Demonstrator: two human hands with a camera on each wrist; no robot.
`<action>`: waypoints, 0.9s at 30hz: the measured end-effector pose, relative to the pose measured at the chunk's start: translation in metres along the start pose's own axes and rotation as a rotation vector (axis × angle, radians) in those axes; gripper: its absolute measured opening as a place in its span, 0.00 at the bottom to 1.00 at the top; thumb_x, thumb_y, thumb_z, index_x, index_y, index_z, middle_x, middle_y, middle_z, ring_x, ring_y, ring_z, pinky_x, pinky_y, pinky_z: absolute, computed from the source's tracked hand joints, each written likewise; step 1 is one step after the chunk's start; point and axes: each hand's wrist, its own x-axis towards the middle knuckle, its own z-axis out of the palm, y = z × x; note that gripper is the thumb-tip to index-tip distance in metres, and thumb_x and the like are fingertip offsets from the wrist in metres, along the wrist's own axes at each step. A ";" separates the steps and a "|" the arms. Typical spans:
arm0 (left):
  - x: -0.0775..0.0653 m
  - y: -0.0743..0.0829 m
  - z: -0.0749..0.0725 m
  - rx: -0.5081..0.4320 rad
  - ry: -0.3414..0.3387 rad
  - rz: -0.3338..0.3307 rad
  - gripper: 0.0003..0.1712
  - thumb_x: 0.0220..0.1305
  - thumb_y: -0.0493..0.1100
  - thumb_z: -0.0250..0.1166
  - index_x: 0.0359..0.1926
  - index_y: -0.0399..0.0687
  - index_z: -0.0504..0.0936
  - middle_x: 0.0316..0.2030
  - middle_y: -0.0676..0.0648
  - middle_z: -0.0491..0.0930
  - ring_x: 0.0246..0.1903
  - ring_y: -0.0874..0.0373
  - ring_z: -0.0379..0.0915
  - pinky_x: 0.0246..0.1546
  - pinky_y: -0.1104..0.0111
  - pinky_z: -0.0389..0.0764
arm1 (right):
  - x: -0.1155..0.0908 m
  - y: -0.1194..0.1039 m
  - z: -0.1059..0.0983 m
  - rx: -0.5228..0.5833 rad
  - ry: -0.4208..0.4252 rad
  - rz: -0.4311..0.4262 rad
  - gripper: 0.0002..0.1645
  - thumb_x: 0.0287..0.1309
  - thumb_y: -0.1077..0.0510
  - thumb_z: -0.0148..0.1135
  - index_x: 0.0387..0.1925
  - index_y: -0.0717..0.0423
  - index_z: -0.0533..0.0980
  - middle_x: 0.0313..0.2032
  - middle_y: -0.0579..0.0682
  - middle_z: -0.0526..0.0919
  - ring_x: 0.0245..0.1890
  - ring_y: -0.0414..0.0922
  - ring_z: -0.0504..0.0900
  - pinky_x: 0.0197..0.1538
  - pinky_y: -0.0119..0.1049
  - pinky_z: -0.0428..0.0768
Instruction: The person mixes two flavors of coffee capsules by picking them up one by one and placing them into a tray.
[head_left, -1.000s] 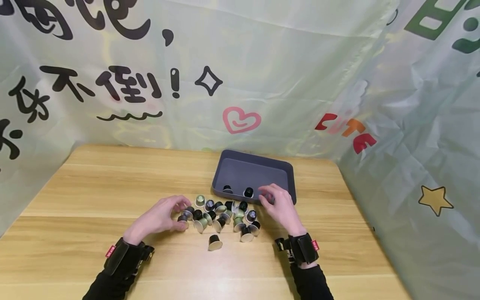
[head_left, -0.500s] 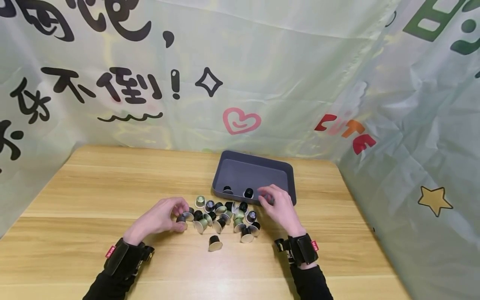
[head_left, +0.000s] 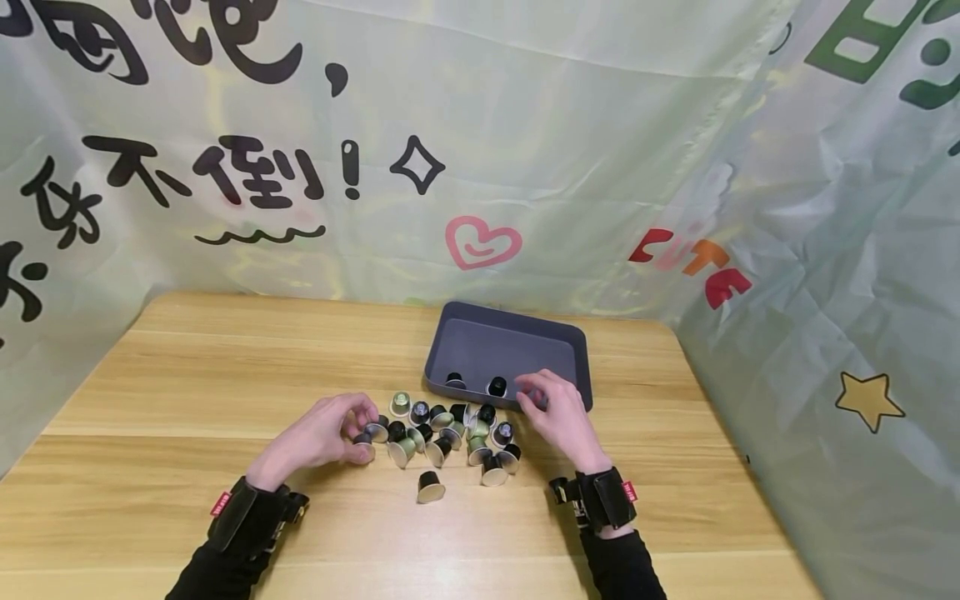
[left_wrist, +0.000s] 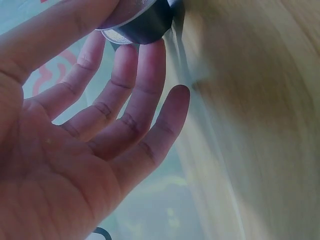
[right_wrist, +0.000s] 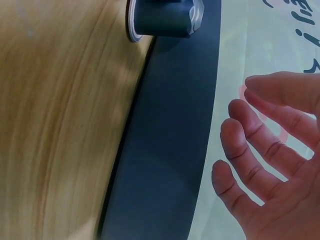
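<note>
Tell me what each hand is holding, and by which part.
The left hand holds the leftmost dark capsule, thumb at its lid's rim; finger contact is partly hidden. The right hand holds nothing.

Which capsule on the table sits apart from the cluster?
The black capsule lowest in the head view: it sits alone, while the others on the table bunch together.

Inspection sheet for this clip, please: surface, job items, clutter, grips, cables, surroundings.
Surface: wood-grain table.
Job items: capsules clustered before a dark tray; one apart, nearer the person; two inside the tray.
Clutter: nothing seen.
Grips: left grip has a dark capsule between thumb and fingers, firm hold unclear; right grip holds nothing, at the tray's near edge.
Cables: nothing seen.
Surroundings: pale printed sheets behind and at the right.
</note>
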 end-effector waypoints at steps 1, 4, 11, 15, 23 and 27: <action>0.000 0.000 0.000 -0.003 -0.001 -0.004 0.27 0.41 0.35 0.81 0.44 0.45 0.79 0.38 0.47 0.81 0.36 0.57 0.77 0.37 0.70 0.81 | 0.000 0.000 0.000 0.000 -0.001 -0.001 0.12 0.58 0.64 0.69 0.45 0.59 0.85 0.31 0.46 0.82 0.27 0.36 0.73 0.31 0.26 0.69; 0.000 0.000 0.000 -0.007 0.002 -0.015 0.27 0.41 0.35 0.80 0.44 0.45 0.79 0.39 0.47 0.80 0.36 0.57 0.77 0.36 0.72 0.81 | 0.000 0.000 0.000 -0.001 -0.003 -0.004 0.12 0.58 0.65 0.69 0.45 0.59 0.84 0.31 0.46 0.82 0.27 0.36 0.73 0.31 0.26 0.69; -0.001 0.000 -0.001 -0.009 0.015 -0.024 0.27 0.43 0.35 0.80 0.45 0.44 0.79 0.40 0.46 0.80 0.36 0.57 0.77 0.35 0.72 0.81 | 0.000 0.000 0.000 -0.005 -0.012 -0.006 0.12 0.58 0.65 0.69 0.45 0.59 0.85 0.31 0.46 0.82 0.27 0.36 0.74 0.31 0.26 0.69; -0.001 0.000 -0.001 -0.004 0.023 -0.015 0.26 0.44 0.35 0.79 0.45 0.44 0.78 0.40 0.46 0.80 0.35 0.57 0.76 0.33 0.73 0.80 | -0.001 -0.001 0.000 -0.005 -0.015 -0.007 0.12 0.58 0.64 0.69 0.45 0.59 0.85 0.31 0.47 0.83 0.28 0.36 0.74 0.31 0.26 0.69; -0.003 -0.001 -0.004 0.002 0.029 0.024 0.27 0.48 0.38 0.79 0.49 0.43 0.77 0.41 0.46 0.81 0.36 0.58 0.78 0.34 0.73 0.81 | 0.000 0.000 0.000 0.003 -0.021 0.003 0.12 0.58 0.64 0.69 0.45 0.59 0.85 0.31 0.47 0.83 0.27 0.37 0.75 0.30 0.26 0.69; -0.004 -0.002 -0.006 -0.034 0.020 0.025 0.28 0.50 0.39 0.78 0.51 0.43 0.76 0.43 0.44 0.82 0.38 0.58 0.79 0.36 0.72 0.83 | 0.000 0.000 0.000 0.007 -0.026 0.011 0.12 0.58 0.64 0.69 0.45 0.59 0.85 0.31 0.47 0.83 0.27 0.38 0.75 0.31 0.26 0.69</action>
